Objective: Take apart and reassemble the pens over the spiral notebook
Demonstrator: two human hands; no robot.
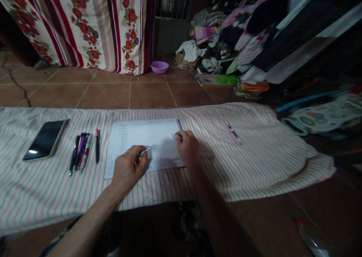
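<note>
Pinching a slim pen-like item (150, 148) in the left grip (128, 167), frame centre, and a small pale piece (173, 136) in the right grip (188, 145), apparently for fine control; holding both over the spiral notebook (147, 132); noting pens (81, 151) bunched at frame left, seemingly for easy reach.

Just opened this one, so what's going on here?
A person's left hand holds a slim pen-like piece over a spiral-bound pad. The right hand pinches a small item, too unclear to name. Left of the pad lie several pens and a phone; a pink pen lies to its right.
</note>
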